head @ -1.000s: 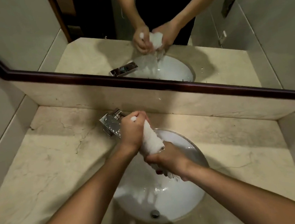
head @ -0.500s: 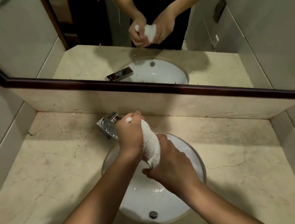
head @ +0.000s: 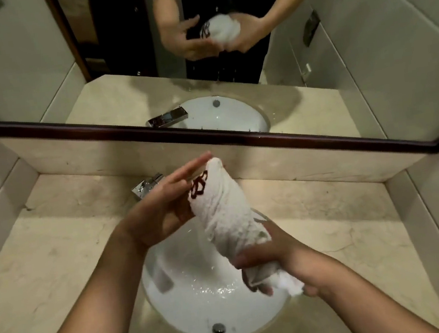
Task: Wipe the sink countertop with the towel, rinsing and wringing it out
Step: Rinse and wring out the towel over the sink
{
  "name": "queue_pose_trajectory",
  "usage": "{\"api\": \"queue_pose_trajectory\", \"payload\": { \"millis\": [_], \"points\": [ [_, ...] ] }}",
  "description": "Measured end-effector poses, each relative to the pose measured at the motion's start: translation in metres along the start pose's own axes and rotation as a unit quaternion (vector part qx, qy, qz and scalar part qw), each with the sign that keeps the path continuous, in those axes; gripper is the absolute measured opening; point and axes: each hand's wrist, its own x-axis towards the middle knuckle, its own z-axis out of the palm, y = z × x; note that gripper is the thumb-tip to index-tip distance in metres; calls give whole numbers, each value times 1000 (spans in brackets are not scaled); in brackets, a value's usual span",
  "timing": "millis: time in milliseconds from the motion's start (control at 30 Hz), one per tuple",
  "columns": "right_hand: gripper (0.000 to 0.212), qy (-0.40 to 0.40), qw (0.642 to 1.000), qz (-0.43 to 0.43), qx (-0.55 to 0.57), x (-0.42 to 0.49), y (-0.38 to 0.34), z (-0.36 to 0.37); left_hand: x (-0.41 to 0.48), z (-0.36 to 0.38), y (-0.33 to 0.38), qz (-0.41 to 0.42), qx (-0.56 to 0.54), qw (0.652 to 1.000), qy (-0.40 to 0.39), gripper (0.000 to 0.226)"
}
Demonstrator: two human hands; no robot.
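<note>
A rolled white towel (head: 225, 210) with a dark red emblem is held slanted above the white oval sink basin (head: 191, 305). My right hand (head: 274, 259) grips the towel's lower end, fingers wrapped round it. My left hand (head: 168, 206) lies flat against the towel's upper end with its fingers straight. Water glistens in the basin above the drain (head: 219, 329). The beige marble countertop (head: 66, 254) surrounds the sink.
A chrome faucet (head: 147, 186) stands behind the basin, partly hidden by my left hand. A dark-framed mirror (head: 320, 137) runs along the back wall and reflects my hands and the towel. Tiled side walls close in the counter on both sides.
My left hand has let go of the towel's top and opened flat against it. The tightly twisted towel has loosened into a thicker roll, and the camera has moved closer.
</note>
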Motion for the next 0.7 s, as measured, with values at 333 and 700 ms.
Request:
{"api": "queue_pose_trajectory", "payload": {
  "millis": [333, 700],
  "points": [
    [73, -112, 976, -44, 183, -14, -30, 24, 30, 60, 29, 114, -43, 992, -32, 40],
    [44, 109, 972, -53, -201, -17, -69, 41, 28, 89, 37, 140, 214, 891, 376, 18]
  ]
}}
